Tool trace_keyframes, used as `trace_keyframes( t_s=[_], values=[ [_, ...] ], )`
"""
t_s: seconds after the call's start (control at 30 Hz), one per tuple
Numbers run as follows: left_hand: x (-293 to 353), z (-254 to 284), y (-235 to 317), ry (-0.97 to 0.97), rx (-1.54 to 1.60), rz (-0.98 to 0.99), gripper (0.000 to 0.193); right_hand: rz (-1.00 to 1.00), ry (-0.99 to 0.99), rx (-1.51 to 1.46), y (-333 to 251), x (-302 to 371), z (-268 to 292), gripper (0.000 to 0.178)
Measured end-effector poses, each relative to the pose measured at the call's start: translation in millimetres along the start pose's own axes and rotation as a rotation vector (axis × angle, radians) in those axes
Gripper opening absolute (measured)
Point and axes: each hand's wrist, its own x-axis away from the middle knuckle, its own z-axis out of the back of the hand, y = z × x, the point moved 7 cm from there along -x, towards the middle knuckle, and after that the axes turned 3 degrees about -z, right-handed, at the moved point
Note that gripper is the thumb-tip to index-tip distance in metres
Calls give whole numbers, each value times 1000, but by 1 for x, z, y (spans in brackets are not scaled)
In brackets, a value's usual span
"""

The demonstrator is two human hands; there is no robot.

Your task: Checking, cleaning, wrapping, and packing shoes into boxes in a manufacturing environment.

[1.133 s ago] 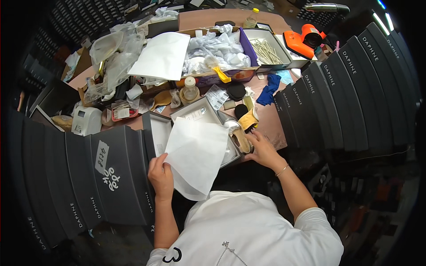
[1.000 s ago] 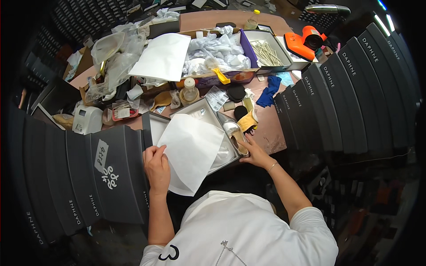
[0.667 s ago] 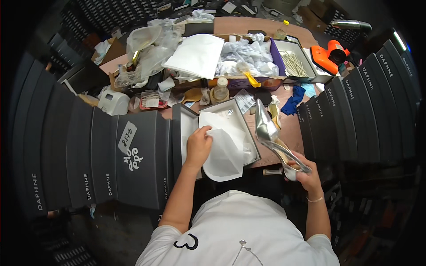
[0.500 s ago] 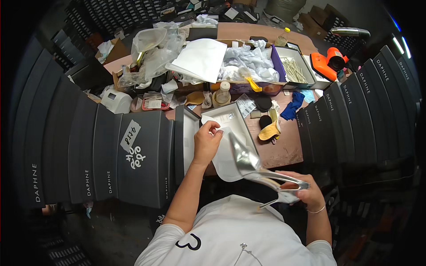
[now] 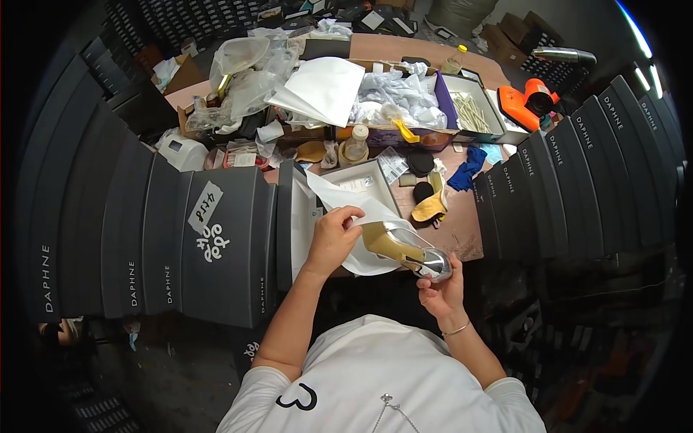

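My left hand (image 5: 333,238) pinches the edge of a white paper sheet (image 5: 333,193), which spreads across an open shoebox (image 5: 297,249) and droops over its near side. In my right hand (image 5: 442,289) is a silver high-heeled shoe (image 5: 434,264), gripped by its silver end. The shoe is tilted with its tan-gold sole showing, the other end over the paper, close to my left fingertips. Part of the box's inside is hidden under the paper.
Dark shoeboxes stand in rows at the left (image 5: 224,249) and right (image 5: 530,206). Behind are a bottle (image 5: 356,144), round black pads (image 5: 421,162), a yellow cloth (image 5: 430,206), a blue cloth (image 5: 467,169), a carton of crumpled paper (image 5: 449,108) and an orange tool (image 5: 514,108).
My right hand has moved left and turned the shoe over, so its sole now shows. My left hand has lifted the paper's edge. The view has shifted slightly.
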Motion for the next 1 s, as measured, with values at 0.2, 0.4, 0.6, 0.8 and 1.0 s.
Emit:
trace_keyframes(
  t_s=[0.2,0.4,0.6,0.8,1.0],
  values=[
    [3,-18,13,-10,60,-46,22,-45,-169,-93,4,-2,-10,48],
    [23,-15,91,-18,-6,-321,22,31,-214,-72,11,-5,-41,48],
    [59,-72,105,-114,-134,-654,39,606,-279,701,9,-55,-34,51],
    [79,-90,79,-144,-58,-579,44,669,-110,1220,-12,-67,-49,51],
    [80,-46,60,20,115,-438,62,628,-84,1389,-4,-52,-32,51]
  ],
)
